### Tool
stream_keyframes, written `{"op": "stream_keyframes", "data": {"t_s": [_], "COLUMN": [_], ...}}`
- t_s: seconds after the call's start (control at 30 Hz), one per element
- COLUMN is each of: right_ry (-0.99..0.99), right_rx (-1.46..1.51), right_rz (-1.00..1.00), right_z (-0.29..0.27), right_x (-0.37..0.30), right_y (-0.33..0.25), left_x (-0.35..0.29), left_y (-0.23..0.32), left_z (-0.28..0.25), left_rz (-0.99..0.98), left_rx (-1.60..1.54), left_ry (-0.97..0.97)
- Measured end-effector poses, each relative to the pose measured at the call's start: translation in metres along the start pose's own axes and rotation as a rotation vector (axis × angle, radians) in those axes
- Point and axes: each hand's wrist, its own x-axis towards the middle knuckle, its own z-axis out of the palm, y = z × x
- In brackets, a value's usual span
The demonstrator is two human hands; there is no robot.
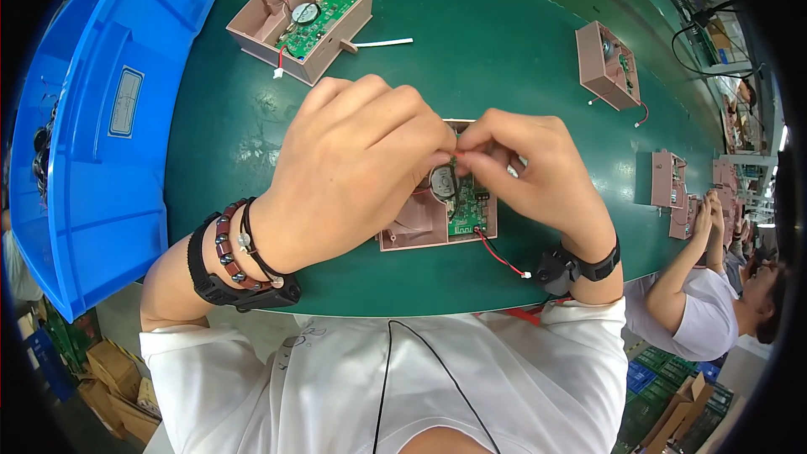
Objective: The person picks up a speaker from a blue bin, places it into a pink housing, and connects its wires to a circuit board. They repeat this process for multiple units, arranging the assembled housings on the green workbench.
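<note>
Seeing white T-shirt (336, 378) closest, below the grip. Now pinching, seemingly on thin red wire (459, 152), with right hand (538, 170); bunching left hand (349, 164) alongside, cannot tell on what. Working directly over the pink-brown housing (416, 245). Could snap that wire if tugged too hard!

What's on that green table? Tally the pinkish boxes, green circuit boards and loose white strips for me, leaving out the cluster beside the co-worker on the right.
Pinkish boxes: 3
Green circuit boards: 3
White strip: 1
Total: 7
</note>
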Motion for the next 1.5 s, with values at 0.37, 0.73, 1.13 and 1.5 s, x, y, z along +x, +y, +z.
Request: {"op": "stream_keyframes", "data": {"t_s": [0.37,0.73,1.13,1.5], "right_ry": [0.250,0.242,0.356,0.098], "right_rx": [0.021,0.056,-0.558,-0.794], "right_rz": [0.027,0.111,-0.114,-0.091], "right_z": [0.029,0.031,0.030,0.015], "right_x": [-0.002,-0.002,0.002,0.023], "right_y": [0.043,0.043,0.009,0.003], "left_x": [-0.005,-0.010,-0.012,-0.011], "left_y": [-0.001,-0.002,0.002,-0.003], "left_z": [0.004,0.000,-0.001,0.007], "left_rz": [-0.121,-0.183,-0.275,-0.124], "left_rx": [0.070,0.180,0.109,0.080], "left_ry": [-0.104,-0.355,-0.431,-0.265]}}
